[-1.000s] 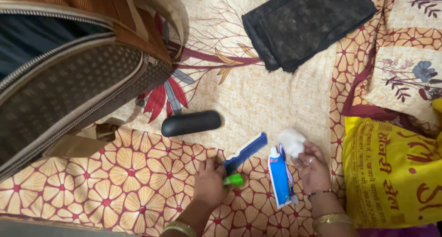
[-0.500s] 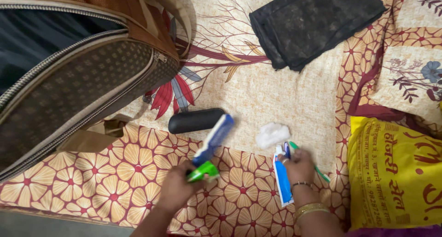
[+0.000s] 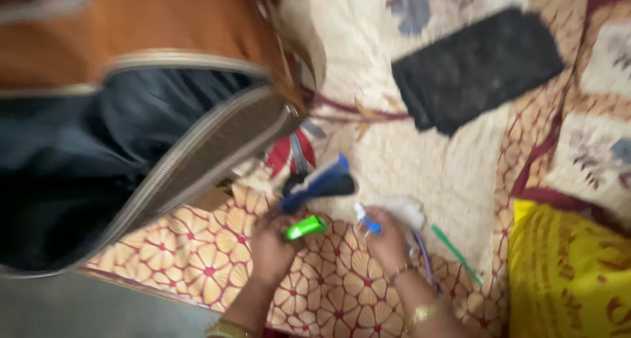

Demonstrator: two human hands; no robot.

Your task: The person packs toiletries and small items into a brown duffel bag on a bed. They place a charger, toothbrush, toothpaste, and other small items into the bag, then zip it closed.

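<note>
Big brown zip bag gapes open on the floral bedsheet. Left hand grips a blue plastic comb and small green tube; right hand clutches a toothpaste tube. All light, probably slick; pinch mid-body.

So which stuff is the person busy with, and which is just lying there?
In hand:
- left hand: blue comb and a small green thing
- right hand: toothpaste tube, with a white wad beside it

Lying about:
- black cloth
- green toothbrush
- black case, partly behind the comb
- yellow bag
- open brown bag
</note>
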